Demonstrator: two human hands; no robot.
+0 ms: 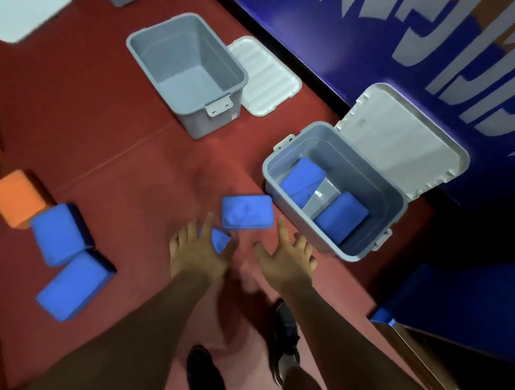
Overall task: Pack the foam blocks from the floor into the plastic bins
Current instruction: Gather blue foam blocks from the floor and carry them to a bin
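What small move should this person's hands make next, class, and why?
Probably lower both hands, the left hand and the right hand, onto the flat blue foam block on the red floor just ahead, and grip it. Both hands are open and empty, and the open grey plastic bin beside it, holding two blue foam blocks, appears to have room.

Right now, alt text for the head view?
The left hand and right hand, each grip open, reach toward a blue foam block on the red floor. Beside it, an open grey bin holds two blue blocks; an empty bin stands farther off.
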